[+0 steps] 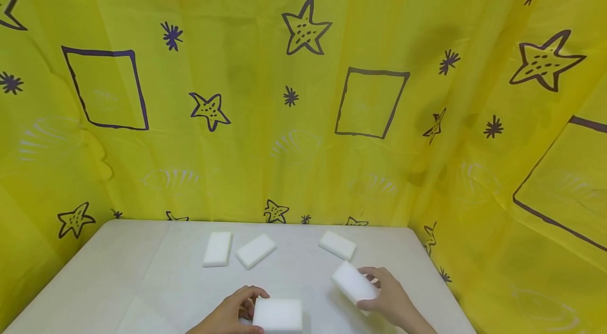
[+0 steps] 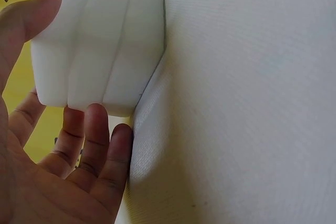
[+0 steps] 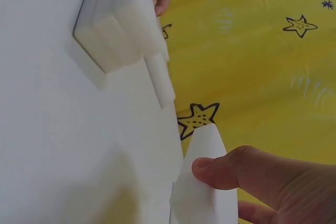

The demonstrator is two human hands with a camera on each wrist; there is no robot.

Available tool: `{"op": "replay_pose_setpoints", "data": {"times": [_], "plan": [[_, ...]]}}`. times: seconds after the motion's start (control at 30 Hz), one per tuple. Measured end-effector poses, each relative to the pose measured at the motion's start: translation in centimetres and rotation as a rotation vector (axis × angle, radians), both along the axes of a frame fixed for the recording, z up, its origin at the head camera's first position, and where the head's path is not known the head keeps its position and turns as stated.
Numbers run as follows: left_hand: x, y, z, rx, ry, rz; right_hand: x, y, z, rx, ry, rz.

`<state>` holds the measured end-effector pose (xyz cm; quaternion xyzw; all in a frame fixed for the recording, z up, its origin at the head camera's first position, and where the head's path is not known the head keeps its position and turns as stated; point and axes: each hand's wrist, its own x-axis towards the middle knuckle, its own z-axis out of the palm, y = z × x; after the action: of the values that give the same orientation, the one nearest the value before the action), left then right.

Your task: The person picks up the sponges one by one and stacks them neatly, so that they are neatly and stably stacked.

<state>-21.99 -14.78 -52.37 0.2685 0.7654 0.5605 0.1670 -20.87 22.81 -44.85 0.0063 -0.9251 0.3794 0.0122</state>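
My left hand (image 1: 237, 308) grips the left side of a stack of white sponges (image 1: 277, 315) at the front of the table. Three layers show in the stack (image 2: 100, 45) in the left wrist view, with the thumb on its outer face and fingertips along one end. To the right, my right hand (image 1: 392, 297) holds a single white sponge (image 1: 353, 282), tilted and raised over the table, between thumb and fingers. In the right wrist view its thumb lies flat along the sponge (image 3: 202, 200), and the stack (image 3: 118, 22) stands beyond.
Two white sponges, one upright in view (image 1: 218, 248) and one slanted (image 1: 256, 251), lie at the back left of the white table (image 1: 156, 271). Another sponge (image 1: 338, 245) lies just behind my right hand. A yellow curtain (image 1: 246, 165) with drawn stars hangs around the table.
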Motion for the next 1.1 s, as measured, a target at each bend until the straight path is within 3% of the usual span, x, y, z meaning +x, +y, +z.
{"op": "replay_pose_setpoints", "data": {"times": [0.53, 1.1], "plan": [[0.1, 0.0, 0.0, 0.01, 0.004, 0.005, 0.4, -1.3, 1.3, 0.023, 0.021, 0.06], [0.0, 0.0, -0.3, -0.013, 0.008, 0.022, 0.4, -2.9, 2.5, 0.044, 0.078, 0.228]]}}
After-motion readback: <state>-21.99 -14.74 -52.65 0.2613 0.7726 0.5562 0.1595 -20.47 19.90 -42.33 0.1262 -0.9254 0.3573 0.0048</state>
